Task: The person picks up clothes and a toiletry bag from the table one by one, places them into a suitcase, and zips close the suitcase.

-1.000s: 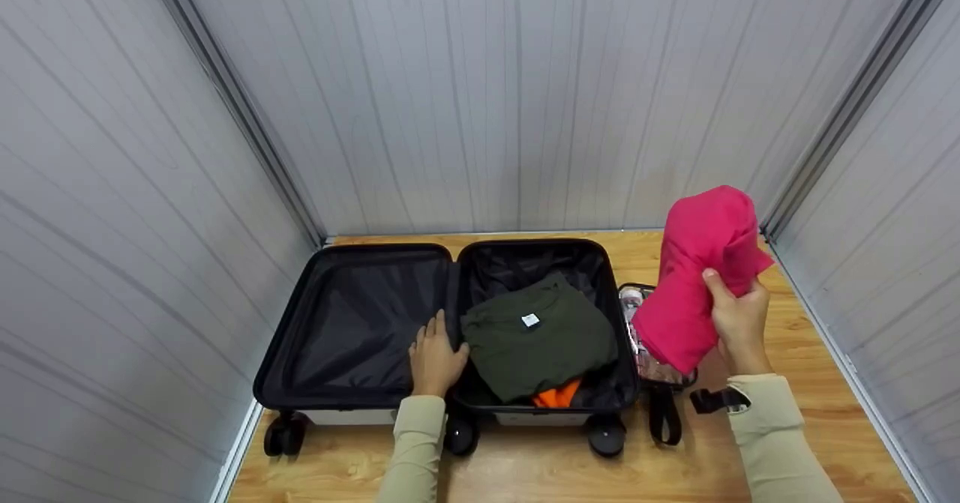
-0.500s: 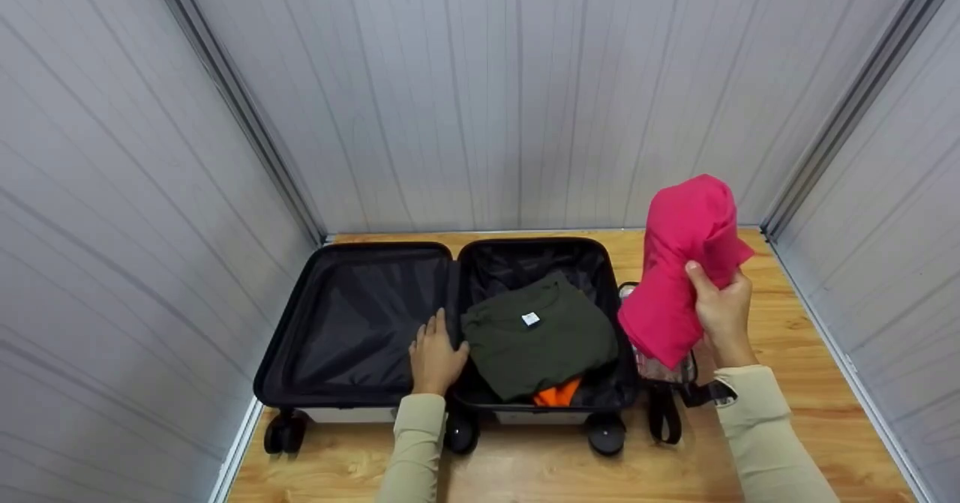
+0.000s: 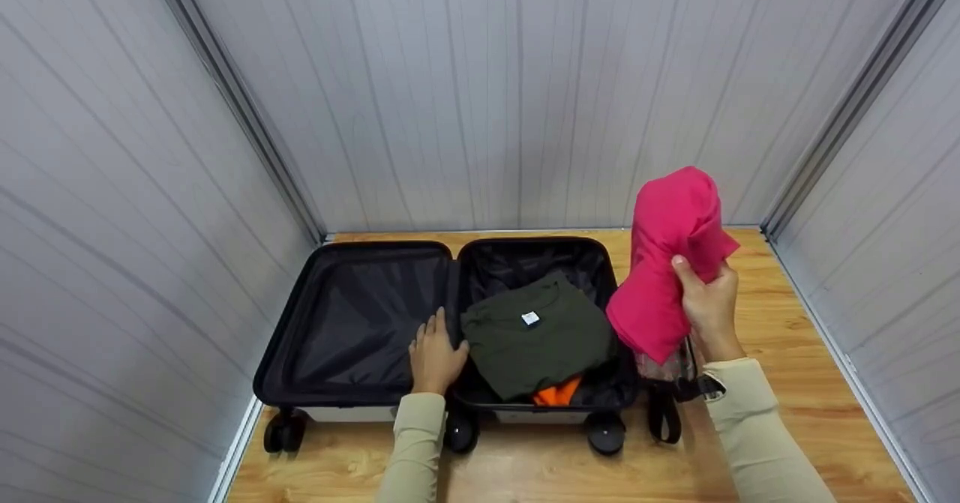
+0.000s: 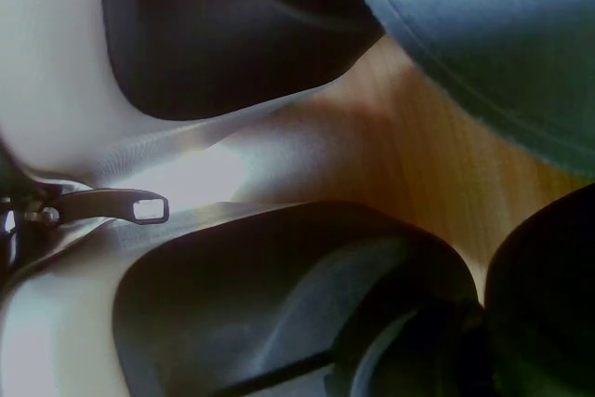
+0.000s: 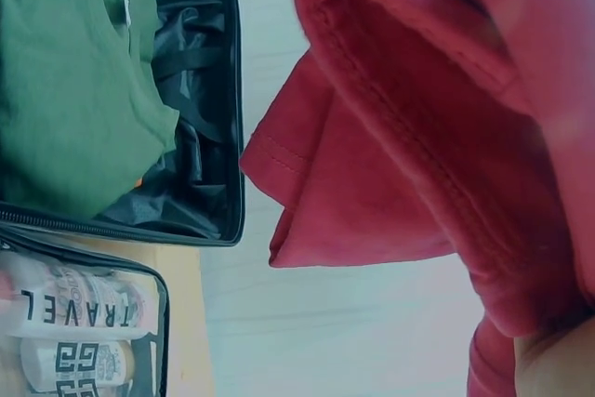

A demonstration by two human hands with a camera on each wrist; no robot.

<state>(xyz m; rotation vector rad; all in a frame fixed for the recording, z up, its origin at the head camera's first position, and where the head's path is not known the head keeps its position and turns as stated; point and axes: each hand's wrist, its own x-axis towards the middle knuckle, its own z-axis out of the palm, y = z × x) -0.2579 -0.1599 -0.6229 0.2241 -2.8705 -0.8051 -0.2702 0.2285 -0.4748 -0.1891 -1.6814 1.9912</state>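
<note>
Moved: pink cloth (image 3: 667, 263), shifted left toward the suitcase (image 3: 352, 323) with my right hand (image 3: 709, 308). Location: held up over the clear bag (image 5: 164, 341), by the suitcase's right rim. Right hand: gripping the cloth's right side about mid-length, thumb laid across it. Left hand (image 3: 435, 362): fingers extended, resting at the suitcase's middle, beside the green shirt (image 3: 536, 345). Handling, in my judgement: light, soft, floppy, unbreakable; folds liable to slump. Best hold: all layers at the middle, my other palm underneath.
</note>
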